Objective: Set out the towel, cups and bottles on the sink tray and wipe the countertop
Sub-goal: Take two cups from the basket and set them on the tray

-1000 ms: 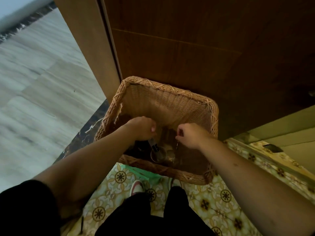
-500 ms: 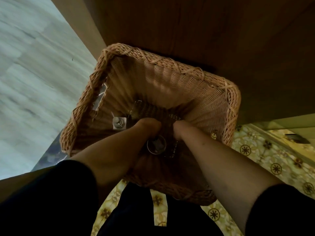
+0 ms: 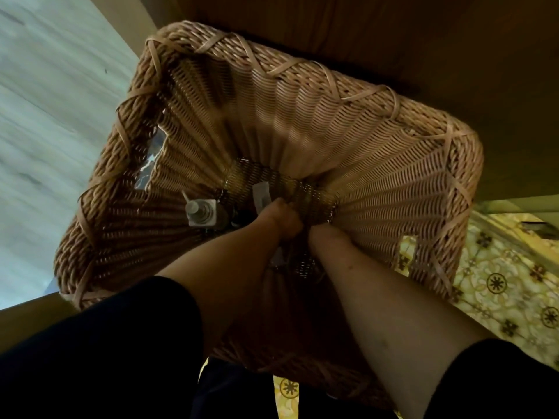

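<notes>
Wicker fills most of the view: a deep, square woven basket (image 3: 302, 122) seen from straight above, its braided rim bound with flat crossed strips at the corners. Behind the basket's far rim rises a dark wooden panel (image 3: 393, 40). Left of the basket lies pale, grey-streaked flooring (image 3: 45, 116), and right of it a yellow patterned floor (image 3: 499, 282) with dark star motifs, also visible through a handle slot cut in the basket's right wall.

Two bare forearms in dark sleeves (image 3: 106, 343) reach down from the near rim into the basket. The left hand (image 3: 281, 219) sits low near the middle of the basket's bottom, its grip curled inward; what it holds, if anything, is hidden beneath the knuckles. The right hand (image 3: 323, 237) lies just beside it, toward the basket's right wall, fingers tucked down out of sight, so I cannot tell whether that grip is clenched or released.

On the basket's dark bottom, left of the left hand, stands a small clear bottle (image 3: 201, 211) with a square pale body and a narrow neck, upright and apart from both hands. A second pale, boxy item (image 3: 260, 193) lies touching the left hand's fingertips on the far side; its kind is unclear. Other items under the wrists are too shadowed to name.
</notes>
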The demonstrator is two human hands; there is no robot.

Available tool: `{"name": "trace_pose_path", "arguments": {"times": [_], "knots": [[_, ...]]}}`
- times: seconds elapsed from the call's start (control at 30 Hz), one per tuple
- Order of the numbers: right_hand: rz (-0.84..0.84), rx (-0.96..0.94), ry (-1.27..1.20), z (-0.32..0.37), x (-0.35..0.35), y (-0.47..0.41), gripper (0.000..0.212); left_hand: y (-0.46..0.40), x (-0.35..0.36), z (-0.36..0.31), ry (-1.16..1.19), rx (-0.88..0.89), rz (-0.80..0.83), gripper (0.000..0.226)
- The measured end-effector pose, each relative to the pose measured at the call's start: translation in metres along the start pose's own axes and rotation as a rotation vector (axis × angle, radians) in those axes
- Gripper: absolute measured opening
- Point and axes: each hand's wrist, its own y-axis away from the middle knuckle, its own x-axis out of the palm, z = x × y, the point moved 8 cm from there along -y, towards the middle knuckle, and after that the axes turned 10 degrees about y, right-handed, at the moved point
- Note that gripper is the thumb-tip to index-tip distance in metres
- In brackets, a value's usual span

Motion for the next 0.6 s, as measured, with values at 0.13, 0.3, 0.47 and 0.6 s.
{"name": "trace_pose_path", "arguments": {"times": [0.13, 0.3, 0.47, 0.6], "knots": [[-0.032, -0.001, -0.022, 0.003, -0.005, 0.002, 0.038, 0.000, 0.000, -0.001, -0.035, 0.065, -0.011, 0.032], [-0.096, 0.011, -0.032, 0.001, -0.028, 0.018, 0.039, 0.006, -0.010, -0.003, -0.076, 0.112, -0.042, 0.034], [-0.123, 0.060, -0.041, -0.008, -0.062, 0.045, 0.041, 0.027, -0.043, 0.003, 0.001, 0.085, -0.148, 0.035], [-0.180, 0.071, -0.032, -0.016, -0.094, 0.075, 0.041, 0.043, -0.061, 0.023, 0.067, -0.002, -0.162, 0.037]]}}
